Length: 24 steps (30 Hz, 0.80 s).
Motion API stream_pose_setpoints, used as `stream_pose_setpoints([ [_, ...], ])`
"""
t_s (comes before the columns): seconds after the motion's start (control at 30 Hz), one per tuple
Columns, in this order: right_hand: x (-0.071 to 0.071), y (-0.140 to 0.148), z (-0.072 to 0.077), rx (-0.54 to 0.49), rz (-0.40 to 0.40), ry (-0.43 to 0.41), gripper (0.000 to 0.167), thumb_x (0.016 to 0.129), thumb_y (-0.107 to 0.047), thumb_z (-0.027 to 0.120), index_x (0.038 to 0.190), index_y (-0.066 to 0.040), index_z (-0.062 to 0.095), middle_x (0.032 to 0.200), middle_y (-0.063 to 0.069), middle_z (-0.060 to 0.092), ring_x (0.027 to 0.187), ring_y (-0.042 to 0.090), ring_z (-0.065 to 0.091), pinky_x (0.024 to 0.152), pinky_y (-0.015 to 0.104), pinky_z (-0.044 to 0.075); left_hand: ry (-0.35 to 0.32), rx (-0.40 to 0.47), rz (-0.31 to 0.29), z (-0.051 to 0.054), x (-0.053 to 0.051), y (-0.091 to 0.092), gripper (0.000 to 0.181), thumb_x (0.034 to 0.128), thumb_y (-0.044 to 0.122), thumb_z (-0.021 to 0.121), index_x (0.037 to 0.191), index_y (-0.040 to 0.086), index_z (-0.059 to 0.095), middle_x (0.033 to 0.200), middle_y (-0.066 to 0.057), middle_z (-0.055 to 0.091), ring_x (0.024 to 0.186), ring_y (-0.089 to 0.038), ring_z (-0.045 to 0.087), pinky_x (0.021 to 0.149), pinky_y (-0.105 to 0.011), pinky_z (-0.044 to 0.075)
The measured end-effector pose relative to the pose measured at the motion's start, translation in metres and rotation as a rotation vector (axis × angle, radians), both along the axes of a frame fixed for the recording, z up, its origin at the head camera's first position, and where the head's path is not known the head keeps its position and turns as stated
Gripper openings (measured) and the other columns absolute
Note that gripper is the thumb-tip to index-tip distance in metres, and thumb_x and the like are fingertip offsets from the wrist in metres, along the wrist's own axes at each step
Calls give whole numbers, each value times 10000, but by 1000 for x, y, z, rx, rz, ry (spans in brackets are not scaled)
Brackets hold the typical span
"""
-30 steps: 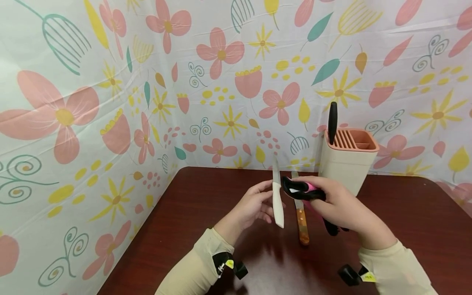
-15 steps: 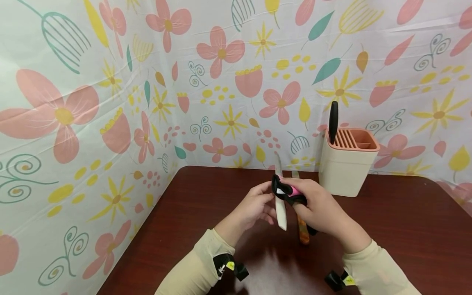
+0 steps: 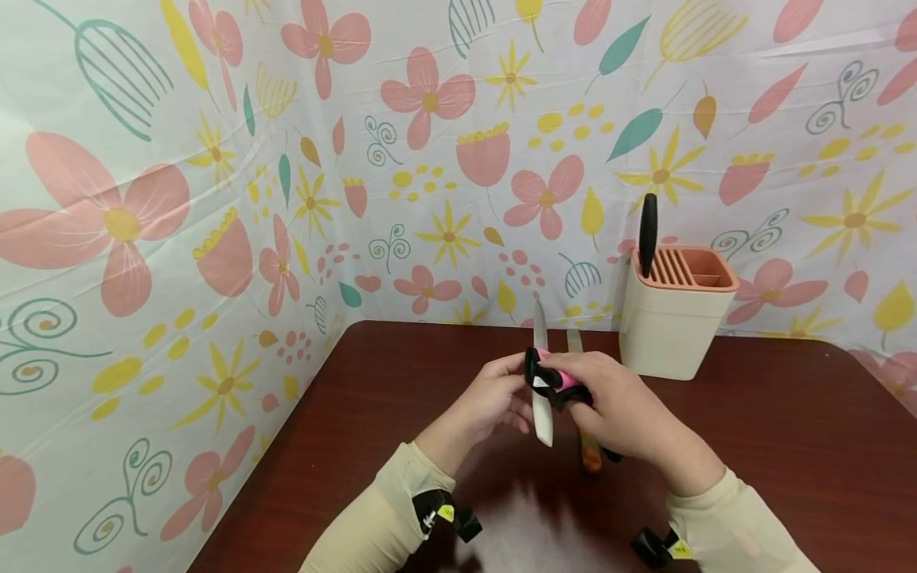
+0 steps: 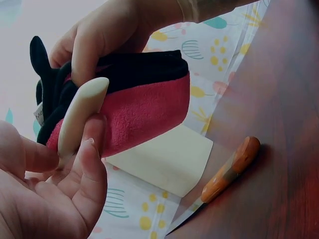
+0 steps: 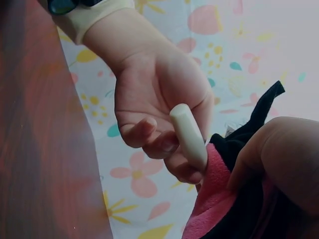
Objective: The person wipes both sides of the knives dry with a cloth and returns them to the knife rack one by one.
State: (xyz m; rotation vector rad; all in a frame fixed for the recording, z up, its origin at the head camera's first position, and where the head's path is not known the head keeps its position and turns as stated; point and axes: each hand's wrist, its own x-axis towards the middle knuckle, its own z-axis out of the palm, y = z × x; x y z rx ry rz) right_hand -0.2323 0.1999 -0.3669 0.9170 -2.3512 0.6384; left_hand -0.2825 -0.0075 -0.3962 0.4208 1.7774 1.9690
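My left hand (image 3: 490, 402) pinches a white-handled knife (image 3: 543, 423) by its handle, between thumb and fingers, with the blade pointing away toward the wall. My right hand (image 3: 618, 402) grips a fuzzy pink cloth piece with black edging and a small white tag (image 4: 144, 109), and lays it across the knife where handle meets blade. In the left wrist view the cloth hangs beside the white handle, hiding the blade. Below the right hand, a second knife with an orange-brown wooden handle (image 4: 224, 174) lies on the table, partly covered from the head view.
A cream knife holder (image 3: 666, 334) with an orange slotted top stands at the back right of the dark wooden table (image 3: 401, 358). One black handle (image 3: 648, 235) sticks up from its slots. Floral sheeting (image 3: 430, 159) hangs behind and to the left.
My right hand has moved left with the cloth, from beside the white-handled knife to across it. The left hand has stayed nearly in place, still holding the knife.
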Motion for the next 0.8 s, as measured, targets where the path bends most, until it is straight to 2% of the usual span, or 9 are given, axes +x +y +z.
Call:
stream_pose_setpoints([
  [0.13, 4, -2, 2, 15, 26, 7, 561, 763, 42, 715, 1298, -126, 696, 1217, 11, 738, 1068, 207, 690, 921, 438, 549, 3, 4, -10, -1, -3, -2, 370, 1063, 164, 489, 1392, 261, 628, 829, -48, 692, 519, -145, 632, 482, -278, 547],
  [0.2, 6, -3, 3, 24, 27, 1, 571, 758, 39, 719, 1297, -145, 698, 1204, -1, 736, 1052, 186, 685, 907, 429, 553, -3, 2, -9, -1, -4, -3, 380, 1070, 179, 488, 1421, 264, 607, 831, -44, 695, 527, -144, 631, 488, -274, 549],
  [0.37, 9, -3, 3, 47, 30, -21, 586, 755, 32, 733, 1301, -179, 693, 1186, -26, 728, 1034, 142, 667, 884, 412, 560, -34, 4, 8, -1, -4, -6, 470, 1070, 144, 455, 1528, 240, 494, 946, -35, 697, 543, -138, 629, 497, -260, 553],
  [0.5, 12, -4, 4, 67, 28, -50, 593, 770, 26, 734, 1323, -184, 683, 1190, -33, 726, 1021, 115, 651, 863, 392, 564, -46, 14, 12, -3, -6, -7, 505, 1050, 109, 450, 1546, 202, 468, 989, -51, 680, 535, -135, 620, 496, -255, 554],
  [0.67, 16, -6, 6, 96, 24, -88, 574, 793, 12, 731, 1326, -196, 687, 1229, -45, 722, 1027, 106, 647, 845, 369, 570, -52, 17, 18, -5, -10, -7, 514, 1038, 100, 452, 1545, 186, 471, 931, -55, 681, 505, -129, 604, 491, -254, 552],
  [0.8, 18, -8, 7, 117, 30, -113, 556, 794, 26, 705, 1295, -215, 703, 1218, -76, 722, 1021, 94, 650, 837, 347, 570, -67, 12, 29, -7, -13, -8, 531, 1026, 89, 454, 1545, 197, 470, 771, -31, 700, 477, -113, 599, 486, -257, 550],
])
